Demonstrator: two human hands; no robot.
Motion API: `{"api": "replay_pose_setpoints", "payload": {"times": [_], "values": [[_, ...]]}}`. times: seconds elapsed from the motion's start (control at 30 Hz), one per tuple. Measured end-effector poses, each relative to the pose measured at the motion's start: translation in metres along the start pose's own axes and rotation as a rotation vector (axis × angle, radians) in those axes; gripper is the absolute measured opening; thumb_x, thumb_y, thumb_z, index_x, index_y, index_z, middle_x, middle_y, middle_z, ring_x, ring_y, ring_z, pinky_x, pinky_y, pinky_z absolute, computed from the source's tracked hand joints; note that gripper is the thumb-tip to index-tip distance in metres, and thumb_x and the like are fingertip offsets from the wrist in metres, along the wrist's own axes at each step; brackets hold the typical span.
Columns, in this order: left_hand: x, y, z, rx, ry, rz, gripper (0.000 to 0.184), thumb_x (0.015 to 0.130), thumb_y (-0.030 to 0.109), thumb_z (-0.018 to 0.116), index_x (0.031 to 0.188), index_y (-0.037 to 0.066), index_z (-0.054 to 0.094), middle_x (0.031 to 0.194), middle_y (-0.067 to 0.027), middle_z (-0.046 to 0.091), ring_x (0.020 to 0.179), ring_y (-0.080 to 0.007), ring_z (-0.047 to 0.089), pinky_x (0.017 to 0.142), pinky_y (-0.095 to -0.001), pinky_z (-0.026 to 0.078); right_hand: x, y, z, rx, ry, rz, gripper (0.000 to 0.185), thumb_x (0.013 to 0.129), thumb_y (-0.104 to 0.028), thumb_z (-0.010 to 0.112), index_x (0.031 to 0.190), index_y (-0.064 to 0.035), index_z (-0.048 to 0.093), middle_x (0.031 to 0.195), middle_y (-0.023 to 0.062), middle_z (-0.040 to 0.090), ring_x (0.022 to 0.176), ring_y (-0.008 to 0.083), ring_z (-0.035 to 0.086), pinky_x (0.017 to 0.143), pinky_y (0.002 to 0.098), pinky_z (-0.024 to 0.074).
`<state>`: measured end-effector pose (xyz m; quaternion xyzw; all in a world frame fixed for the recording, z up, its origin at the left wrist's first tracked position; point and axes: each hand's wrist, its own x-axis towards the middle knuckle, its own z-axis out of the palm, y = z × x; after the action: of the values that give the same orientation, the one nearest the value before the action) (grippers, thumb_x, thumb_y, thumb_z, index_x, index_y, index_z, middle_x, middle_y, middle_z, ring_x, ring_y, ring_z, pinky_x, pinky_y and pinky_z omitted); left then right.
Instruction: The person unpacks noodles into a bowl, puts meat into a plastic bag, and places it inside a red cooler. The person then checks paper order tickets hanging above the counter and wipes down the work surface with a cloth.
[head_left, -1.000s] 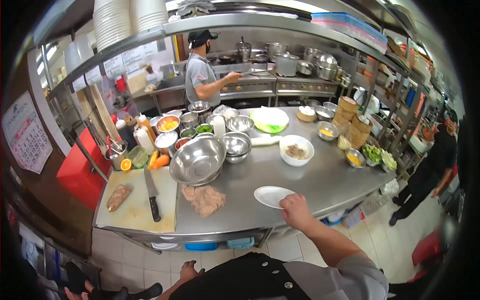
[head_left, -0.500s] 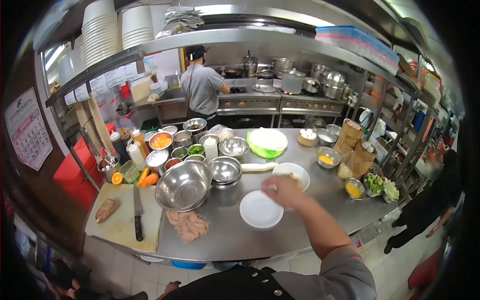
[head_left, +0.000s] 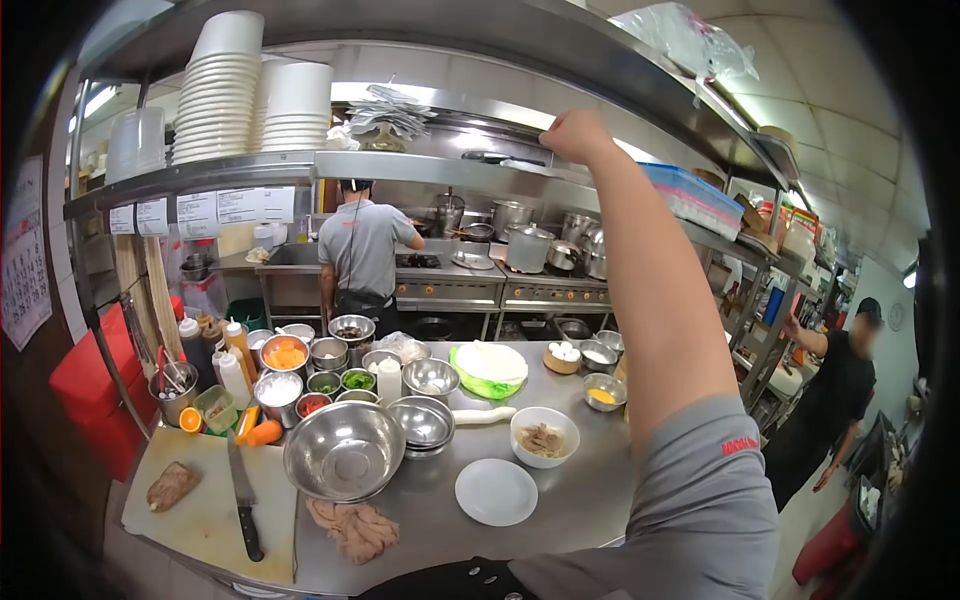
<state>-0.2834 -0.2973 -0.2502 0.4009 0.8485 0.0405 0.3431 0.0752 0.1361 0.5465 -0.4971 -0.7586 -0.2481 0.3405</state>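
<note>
My right hand (head_left: 578,137) is raised high, in front of the overhead shelf. Its fingers are curled closed, and what they hold, if anything, is hidden. Just left of it, a dark, flat item (head_left: 492,157) lies at the shelf's level; I cannot tell whether the hand touches it. Far below on the steel table are a white plate (head_left: 496,492) and a white bowl (head_left: 545,437) with what looks like shredded meat inside. My left hand is out of view.
A cutting board (head_left: 170,520) carries a knife (head_left: 245,500) and a brown lump of food (head_left: 174,487). Beside it stand a large steel bowl (head_left: 345,450), a crumpled cloth (head_left: 355,530) and several ingredient containers. Two people stand beyond the table: one at the stove (head_left: 360,250), one at right (head_left: 835,400).
My right hand has risen from above the plate and bowl to the shelf. The view has tilted upward, uncovering the bowl's contents. A bit of my left hand at the bottom has left view.
</note>
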Motion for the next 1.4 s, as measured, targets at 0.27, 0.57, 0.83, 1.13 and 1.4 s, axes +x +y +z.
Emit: {"api": "replay_pose_setpoints", "payload": {"times": [0.27,0.57,0.83,1.13,1.4], "values": [[0.022,-0.01,-0.005,-0.027,-0.028,0.001,0.064,0.084,0.058,0.068,0.12,0.005,0.069,0.125,-0.0234,0.066,0.118,-0.0394,0.063,0.102,-0.0483,0.051,0.016,-0.042,0.019,-0.34,-0.345,-0.074,0.042,0.081,-0.033,0.065,0.106,-0.0018,0.076,0.11,0.0228,0.073,0.101,0.0375,0.07,0.091,0.0441,0.0546],[0.034,-0.039,0.006,-0.041,-0.125,-0.062,0.062,0.086,0.057,0.066,0.116,0.003,0.072,0.122,-0.0234,0.068,0.115,-0.0388,0.066,0.101,-0.0482,0.051,0.008,-0.09,0.0,-0.291,-0.289,-0.076,0.041,0.089,-0.03,0.056,0.116,-0.0047,0.074,0.127,0.0211,0.068,0.115,0.0379,0.066,0.099,0.0463,0.0513],[0.037,-0.103,0.062,0.023,-0.248,-0.024,0.061,0.088,0.056,0.064,0.112,0.002,0.074,0.119,-0.0234,0.07,0.112,-0.0383,0.068,0.1,-0.0481,0.052,0.015,-0.096,0.031,-0.165,-0.246,-0.152,0.046,0.09,-0.037,0.06,0.11,0.0022,0.073,0.111,0.0226,0.073,0.105,0.0365,0.07,0.092,0.0462,0.0542],[0.017,-0.112,0.077,-0.077,-0.049,-0.216,0.065,0.09,0.055,0.063,0.124,0.001,0.068,0.133,-0.0216,0.065,0.125,-0.0363,0.061,0.106,-0.0441,0.048,0.003,0.02,0.016,0.12,-0.331,-0.235,0.09,0.085,-0.073,0.065,0.133,0.0031,0.063,0.129,0.024,0.067,0.12,0.0327,0.063,0.101,0.0405,0.0482],[-0.061,-0.09,0.073,-0.184,0.048,-0.309,0.064,0.088,0.054,0.064,0.124,0.001,0.069,0.128,-0.0225,0.067,0.121,-0.0369,0.063,0.104,-0.0432,0.05,-0.061,0.05,0.014,0.392,-0.345,-0.31,0.054,0.087,-0.032,0.073,0.131,-0.0027,0.063,0.104,0.0089,0.07,0.096,0.0192,0.063,0.09,0.0332,0.0494]]}}
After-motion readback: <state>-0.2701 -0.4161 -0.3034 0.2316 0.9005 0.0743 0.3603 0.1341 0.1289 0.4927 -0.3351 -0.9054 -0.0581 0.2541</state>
